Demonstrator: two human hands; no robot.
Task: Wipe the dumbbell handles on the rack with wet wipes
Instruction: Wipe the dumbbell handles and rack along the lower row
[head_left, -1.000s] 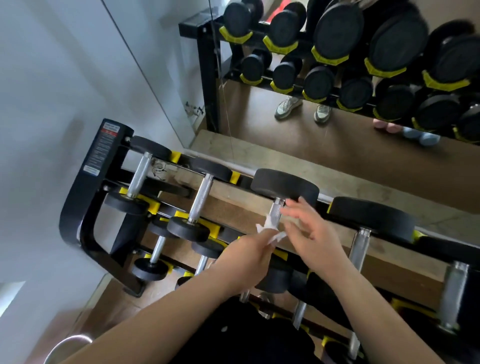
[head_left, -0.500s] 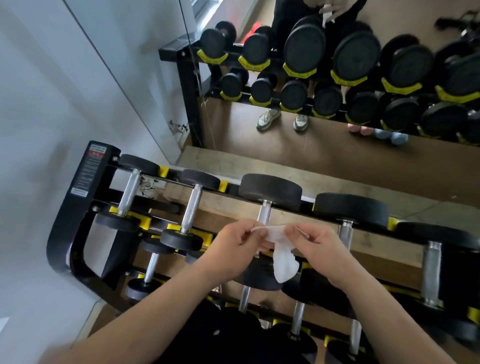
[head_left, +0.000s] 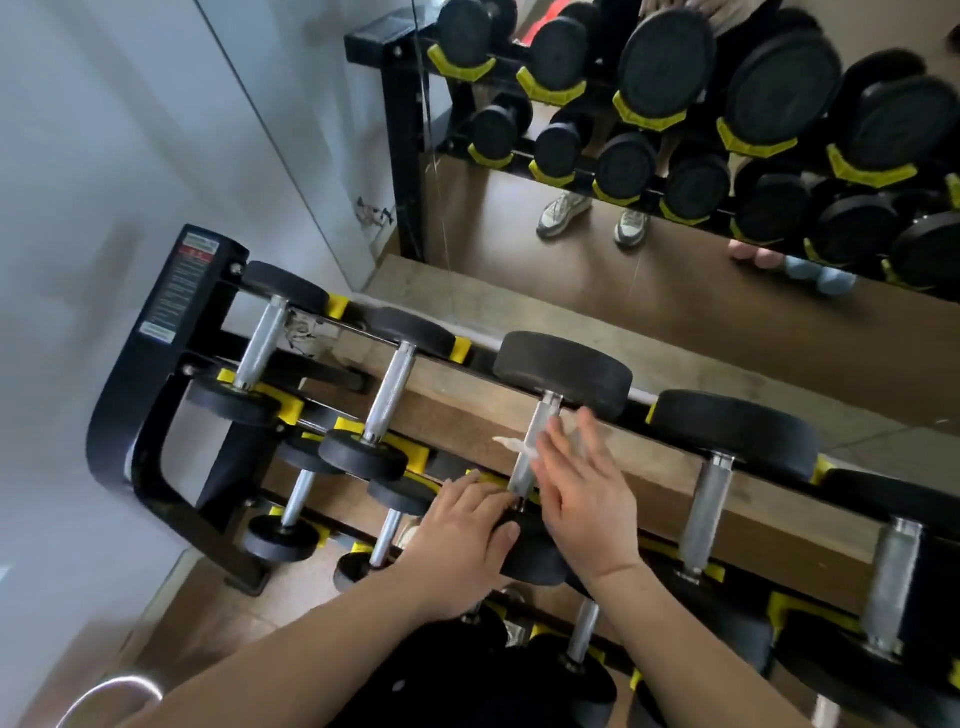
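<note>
A black rack (head_left: 150, 415) with yellow cradles holds a row of black dumbbells with steel handles. On the top row's third dumbbell, my right hand (head_left: 587, 488) lies with straight fingers against the handle (head_left: 540, 421), pressing a white wet wipe (head_left: 511, 444) onto it. Only a small corner of the wipe shows, to the left of the handle. My left hand (head_left: 462, 535) rests on that dumbbell's near head (head_left: 535, 561), fingers laid over its top. The far head (head_left: 561, 371) sits against the rear rail.
Two smaller dumbbells (head_left: 387, 395) lie to the left on the top row, larger ones (head_left: 706, 499) to the right. Lower rows hold more dumbbells. A wall mirror (head_left: 675, 156) behind reflects the rack and a person's shoes. A white wall stands at left.
Half a second ago both hands held the wipe stretched between them above the handle. Now my right hand presses it onto the handle, and my left hand has dropped to the near head.
</note>
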